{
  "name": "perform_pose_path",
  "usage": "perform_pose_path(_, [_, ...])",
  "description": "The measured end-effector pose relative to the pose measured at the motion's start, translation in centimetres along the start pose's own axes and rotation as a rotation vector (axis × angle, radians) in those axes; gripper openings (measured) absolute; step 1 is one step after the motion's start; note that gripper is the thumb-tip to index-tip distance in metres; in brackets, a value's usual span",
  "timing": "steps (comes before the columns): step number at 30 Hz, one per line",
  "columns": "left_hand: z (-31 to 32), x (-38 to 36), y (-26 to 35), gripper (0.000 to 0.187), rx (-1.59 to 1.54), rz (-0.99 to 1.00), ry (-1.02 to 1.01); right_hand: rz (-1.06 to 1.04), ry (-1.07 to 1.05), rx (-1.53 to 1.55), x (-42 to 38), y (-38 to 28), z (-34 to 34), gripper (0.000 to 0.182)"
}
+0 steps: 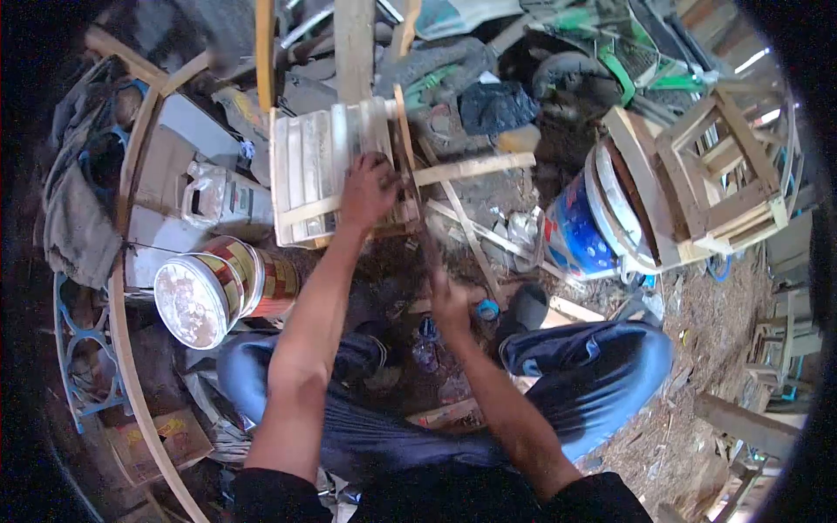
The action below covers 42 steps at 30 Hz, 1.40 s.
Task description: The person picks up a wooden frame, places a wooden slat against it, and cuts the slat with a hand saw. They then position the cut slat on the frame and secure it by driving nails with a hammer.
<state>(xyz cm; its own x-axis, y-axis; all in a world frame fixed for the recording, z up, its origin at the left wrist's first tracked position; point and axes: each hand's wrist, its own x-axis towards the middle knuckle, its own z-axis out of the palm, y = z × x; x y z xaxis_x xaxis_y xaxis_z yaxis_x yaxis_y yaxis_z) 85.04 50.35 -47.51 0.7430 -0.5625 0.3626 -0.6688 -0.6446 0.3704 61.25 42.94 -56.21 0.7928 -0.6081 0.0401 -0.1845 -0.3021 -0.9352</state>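
My right hand [449, 307] is closed round the lower end of a long, narrow, brownish handsaw [422, 222], blurred and seen nearly edge-on. Its blade points away from me, along the right side of a pale slatted wooden piece [318, 161]. A light wooden strip [479, 167] lies crosswise over that piece and sticks out to the right past the saw. My left hand [370, 193] presses down on the slatted piece beside the blade, its fingers curled over the strip. What its fingertips touch is partly hidden.
Paint buckets stand on the left [192, 301] and right [580, 227]. A wooden frame [724, 166] rests against the right one. Near the left bucket is a plastic jug [222, 196]. Wood offcuts [471, 227] and a bottle [425, 353] lie between my legs and the slatted piece.
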Motion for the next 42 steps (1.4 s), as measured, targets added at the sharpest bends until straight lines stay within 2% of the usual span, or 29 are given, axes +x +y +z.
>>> perform_pose_path(2, [-0.5, 0.5, 0.2, 0.024, -0.043, -0.050, -0.003, -0.087, 0.036, 0.032, -1.1, -1.2, -1.3, 0.049])
perform_pose_path(4, [-0.4, 0.1, 0.4, 0.024, 0.002, -0.016, 0.009, -0.017, 0.044, -0.171, -2.0, -1.9, -1.4, 0.050])
perform_pose_path(5, [-0.5, 0.3, 0.0, 0.027, -0.009, -0.012, -0.052, -0.107, 0.109, -0.155, -1.9, -2.0, -1.2, 0.052])
perform_pose_path(6, [-0.1, 0.1, 0.2, 0.027, -0.016, -0.021, -0.058, -0.100, 0.102, -0.163, -2.1, -1.1, -1.5, 0.052])
perform_pose_path(8, [0.0, 0.1, 0.1, 0.025, -0.035, 0.017, 0.052, 0.014, 0.015, -0.107, -1.9, 0.2, -1.6, 0.052])
perform_pose_path(12, [0.1, 0.1, 0.0, 0.025, -0.055, 0.023, 0.057, -0.008, -0.041, -0.003, -2.8, -4.9, -4.1, 0.044])
perform_pose_path(13, [-0.2, 0.0, 0.0, 0.025, -0.056, 0.019, 0.067, -0.088, 0.117, -0.038, -3.7, -5.0, -3.4, 0.043])
perform_pose_path(16, [-0.2, 0.0, 0.4, 0.028, -0.088, 0.012, 0.049, 0.004, -0.006, -0.169, -1.4, -5.7, -2.8, 0.044])
perform_pose_path(18, [-0.1, -0.1, 0.5, 0.029, -0.047, 0.014, 0.085, 0.027, 0.032, -0.196, 2.8, -8.2, -1.6, 0.048])
perform_pose_path(20, [-0.5, -0.2, 1.0, 0.029, -0.028, -0.011, 0.050, 0.081, -0.083, -0.213, 4.4, -8.2, -1.6, 0.045])
perform_pose_path(21, [-1.0, 0.0, 1.1, 0.029, -0.007, -0.036, 0.021, -0.036, -0.013, -0.179, 2.5, -5.3, -1.5, 0.042])
perform_pose_path(23, [-1.0, 0.1, 0.9, 0.028, -0.025, -0.028, 0.014, -0.504, 0.234, -0.021, -0.6, -2.4, -1.8, 0.038])
perform_pose_path(24, [-1.1, 0.2, 1.0, 0.027, -0.046, -0.031, -0.013, -0.522, 0.230, -0.023, -0.1, -3.0, -2.0, 0.038])
perform_pose_path(26, [-0.6, -0.1, 0.8, 0.026, -0.069, -0.024, -0.008, -0.183, 0.053, -0.213, -1.1, -3.6, -2.2, 0.037])
perform_pose_path(27, [-0.6, 0.0, 0.6, 0.027, -0.066, -0.002, -0.010, -0.064, 0.006, -0.172, 2.2, -5.9, -1.4, 0.034])
perform_pose_path(28, [-0.7, -0.2, 0.6, 0.027, -0.061, 0.012, -0.016, 0.170, -0.145, -0.229, 5.2, -7.2, -0.6, 0.039])
perform_pose_path(30, [-0.7, -0.1, 0.7, 0.027, -0.068, -0.002, 0.001, 0.042, -0.062, -0.198, 5.2, -8.8, -0.5, 0.046])
perform_pose_path(32, [0.2, -0.3, 0.2, 0.029, 0.019, 0.023, 0.045, -0.224, 0.046, -0.128, 0.0, -3.0, -1.1, 0.048])
perform_pose_path(33, [-0.9, 0.2, 0.7, 0.031, -0.038, -0.015, -0.024, -0.249, 0.047, -0.124, -1.0, -3.5, -1.2, 0.048])
perform_pose_path(35, [-1.2, 0.5, 0.5, 0.032, -0.053, -0.032, -0.013, -0.091, 0.120, -0.031, -2.9, -4.3, -1.7, 0.042])
perform_pose_path(36, [-0.9, 0.2, 0.6, 0.032, -0.066, -0.030, -0.037, -0.069, 0.088, -0.148, -1.6, -4.5, -1.1, 0.041])
perform_pose_path(37, [-0.4, -0.1, 0.6, 0.031, -0.023, -0.006, 0.038, -0.050, 0.043, -0.268, 1.4, -5.1, -0.2, 0.040])
perform_pose_path(38, [-0.3, -0.3, 0.6, 0.031, -0.025, -0.013, 0.028, 0.037, -0.005, -0.210, 4.3, -7.8, 0.1, 0.044])
perform_pose_path(39, [-0.5, -0.1, 0.4, 0.032, -0.026, -0.028, 0.019, 0.037, 0.053, -0.128, 6.2, -10.6, 0.4, 0.046])
perform_pose_path(40, [-0.9, 0.2, 0.5, 0.032, -0.028, -0.036, 0.012, 0.042, 0.059, -0.124, 5.7, -9.9, 0.2, 0.046])
perform_pose_path(42, [-0.5, 0.0, 1.2, 0.031, -0.002, -0.038, 0.032, -0.081, 0.076, -0.167, 4.9, -8.2, -1.3, 0.046])
